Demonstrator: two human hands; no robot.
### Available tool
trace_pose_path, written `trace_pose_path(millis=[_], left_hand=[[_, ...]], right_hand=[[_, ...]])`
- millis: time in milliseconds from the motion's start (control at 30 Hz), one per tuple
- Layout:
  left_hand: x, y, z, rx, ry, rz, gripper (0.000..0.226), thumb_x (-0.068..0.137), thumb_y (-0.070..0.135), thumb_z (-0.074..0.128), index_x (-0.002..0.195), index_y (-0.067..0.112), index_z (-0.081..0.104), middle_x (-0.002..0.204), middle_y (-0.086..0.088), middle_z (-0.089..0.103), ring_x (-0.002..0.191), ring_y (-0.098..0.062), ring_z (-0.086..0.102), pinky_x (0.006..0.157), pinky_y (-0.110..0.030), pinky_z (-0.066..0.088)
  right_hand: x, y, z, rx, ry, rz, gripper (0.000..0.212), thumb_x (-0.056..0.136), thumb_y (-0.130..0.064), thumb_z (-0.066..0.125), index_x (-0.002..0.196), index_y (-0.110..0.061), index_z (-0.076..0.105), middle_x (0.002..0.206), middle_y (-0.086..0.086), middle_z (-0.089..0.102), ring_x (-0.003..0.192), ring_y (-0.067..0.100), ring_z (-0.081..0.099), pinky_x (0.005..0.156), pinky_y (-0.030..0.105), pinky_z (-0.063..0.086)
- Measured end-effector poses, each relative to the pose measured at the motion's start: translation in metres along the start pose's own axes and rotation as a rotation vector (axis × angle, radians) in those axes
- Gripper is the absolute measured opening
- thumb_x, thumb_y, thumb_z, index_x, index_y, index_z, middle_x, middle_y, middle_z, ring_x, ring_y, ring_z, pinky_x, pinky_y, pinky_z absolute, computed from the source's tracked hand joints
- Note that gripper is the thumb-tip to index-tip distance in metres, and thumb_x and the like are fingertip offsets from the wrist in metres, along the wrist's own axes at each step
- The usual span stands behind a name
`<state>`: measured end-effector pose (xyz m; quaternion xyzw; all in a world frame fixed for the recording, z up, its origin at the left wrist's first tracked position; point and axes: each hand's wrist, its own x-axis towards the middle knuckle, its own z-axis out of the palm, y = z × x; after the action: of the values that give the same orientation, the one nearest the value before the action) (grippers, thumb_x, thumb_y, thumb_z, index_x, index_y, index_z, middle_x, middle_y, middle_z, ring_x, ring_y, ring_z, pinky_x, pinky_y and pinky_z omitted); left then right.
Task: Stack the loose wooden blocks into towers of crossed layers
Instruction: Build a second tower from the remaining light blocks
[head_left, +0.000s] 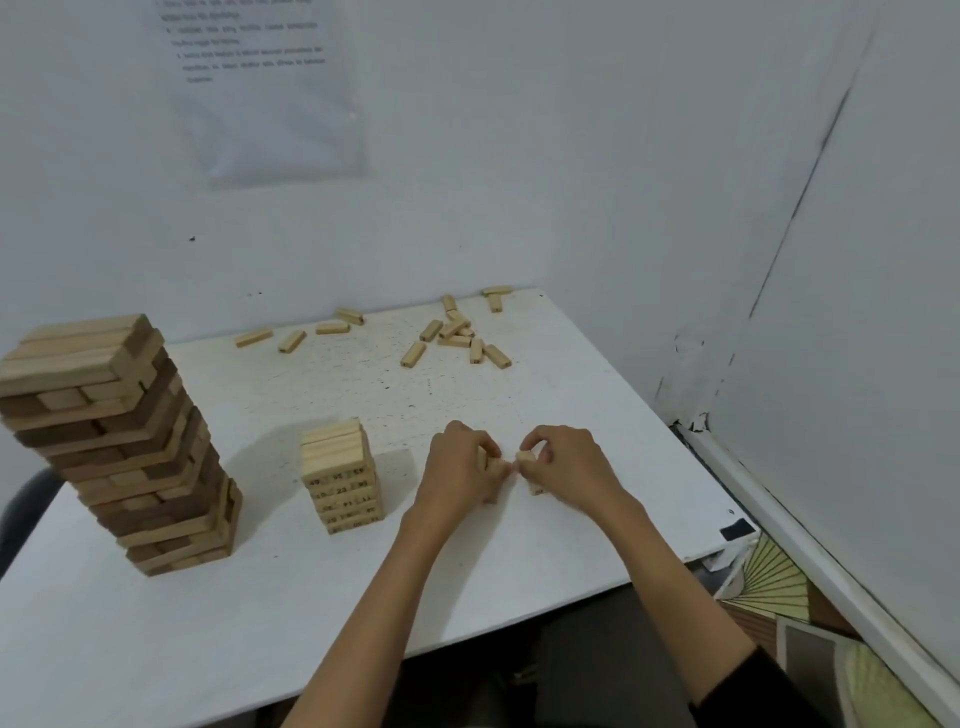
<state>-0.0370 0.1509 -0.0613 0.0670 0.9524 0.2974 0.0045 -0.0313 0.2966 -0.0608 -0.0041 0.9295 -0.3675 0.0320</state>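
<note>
Just right of the short numbered tower (343, 480), the left hand (460, 465) and right hand (569, 462) meet low over the white surface (311, 597). Each grip is curled tight on wood, one on the left block (492, 462), the other on the right block (525, 457). Loose blocks (457, 332) lie well behind the tower. A tall two-tone tower (119, 441) stands to its left.

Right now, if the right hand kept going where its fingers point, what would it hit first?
The left hand, almost at once: it faces the right hand fingertip to fingertip, though depth is unclear.
</note>
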Motion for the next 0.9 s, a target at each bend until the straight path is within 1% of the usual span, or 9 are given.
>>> trace_pose_path(millis=[67, 167, 233, 300, 467, 600, 733, 800, 900], left_hand=[[0.001, -0.003, -0.006, -0.009, -0.069, -0.003, 0.039, 0.085, 0.037, 0.064, 0.118, 0.016, 0.061, 0.124, -0.009, 0.048, 0.113, -0.024, 0.049, 0.091, -0.027, 0.04], [0.0, -0.01, -0.021, -0.099, -0.221, 0.029, 0.065, 0.075, 0.027, 0.076, 0.133, 0.019, 0.047, 0.131, -0.002, 0.044, 0.113, -0.018, 0.05, 0.09, -0.026, 0.042], [-0.002, -0.013, -0.027, -0.15, -0.295, 0.048, 0.082, 0.066, 0.018, 0.084, 0.137, 0.02, 0.042, 0.131, 0.004, 0.042, 0.108, -0.013, 0.05, 0.086, -0.024, 0.045], [-0.002, -0.015, -0.027, -0.164, -0.306, 0.074, 0.084, 0.062, 0.011, 0.085, 0.135, 0.02, 0.045, 0.129, 0.003, 0.045, 0.103, -0.012, 0.052, 0.082, -0.021, 0.048], [-0.001, -0.019, -0.017, -0.172, -0.227, 0.128, 0.072, 0.061, 0.013, 0.086, 0.126, 0.017, 0.055, 0.117, -0.002, 0.054, 0.092, -0.011, 0.054, 0.071, -0.013, 0.045], [0.001, -0.022, -0.016, -0.167, -0.193, 0.146, 0.07, 0.061, 0.015, 0.086, 0.124, 0.018, 0.056, 0.111, 0.001, 0.056, 0.088, -0.008, 0.054, 0.069, -0.01, 0.044], [0.0, -0.024, -0.021, -0.178, -0.261, 0.147, 0.081, 0.061, 0.01, 0.086, 0.132, 0.019, 0.05, 0.118, 0.003, 0.054, 0.099, -0.013, 0.055, 0.08, -0.016, 0.048], [0.001, -0.025, -0.022, -0.18, -0.276, 0.141, 0.081, 0.062, 0.008, 0.084, 0.134, 0.02, 0.048, 0.123, 0.004, 0.055, 0.1, -0.013, 0.055, 0.083, -0.019, 0.048], [0.003, -0.025, -0.021, -0.162, -0.267, 0.159, 0.079, 0.063, 0.01, 0.084, 0.133, 0.021, 0.05, 0.123, 0.003, 0.059, 0.095, -0.011, 0.055, 0.075, -0.01, 0.044]], right_hand=[[0.0, 0.002, -0.006, 0.095, -0.054, 0.016, 0.024, 0.089, -0.024, 0.061, 0.111, -0.013, 0.064, 0.075, -0.001, 0.058, 0.066, 0.016, 0.059, 0.058, 0.024, 0.051], [0.001, 0.009, -0.02, 0.226, -0.238, 0.015, 0.038, 0.085, -0.019, 0.068, 0.121, -0.013, 0.06, 0.084, 0.0, 0.057, 0.071, 0.014, 0.061, 0.056, 0.019, 0.052], [0.003, 0.011, -0.028, 0.139, -0.358, -0.025, 0.059, 0.072, -0.019, 0.08, 0.126, -0.019, 0.056, 0.096, -0.002, 0.055, 0.074, 0.007, 0.058, 0.065, 0.016, 0.048], [0.006, 0.01, -0.03, -0.027, -0.396, -0.09, 0.073, 0.066, -0.019, 0.085, 0.131, -0.024, 0.051, 0.102, -0.005, 0.053, 0.08, 0.006, 0.055, 0.076, 0.016, 0.044], [0.006, 0.008, -0.019, 0.08, -0.337, -0.111, 0.062, 0.064, -0.013, 0.086, 0.119, -0.02, 0.06, 0.09, -0.005, 0.057, 0.07, 0.006, 0.052, 0.055, 0.013, 0.044], [0.006, 0.01, -0.018, 0.022, -0.277, -0.157, 0.055, 0.063, -0.021, 0.086, 0.112, -0.024, 0.062, 0.09, -0.007, 0.057, 0.072, 0.005, 0.05, 0.067, 0.019, 0.043], [0.005, 0.012, -0.018, -0.042, -0.263, -0.195, 0.069, 0.064, -0.028, 0.085, 0.126, -0.026, 0.055, 0.104, -0.006, 0.051, 0.082, 0.003, 0.048, 0.078, 0.019, 0.042], [0.004, 0.013, -0.017, -0.042, -0.255, -0.199, 0.074, 0.064, -0.03, 0.085, 0.129, -0.026, 0.052, 0.106, -0.006, 0.049, 0.085, 0.003, 0.048, 0.079, 0.019, 0.041], [0.004, 0.012, -0.014, -0.036, -0.222, -0.217, 0.07, 0.064, -0.03, 0.085, 0.127, -0.024, 0.055, 0.103, -0.006, 0.049, 0.082, 0.001, 0.047, 0.073, 0.015, 0.039]])
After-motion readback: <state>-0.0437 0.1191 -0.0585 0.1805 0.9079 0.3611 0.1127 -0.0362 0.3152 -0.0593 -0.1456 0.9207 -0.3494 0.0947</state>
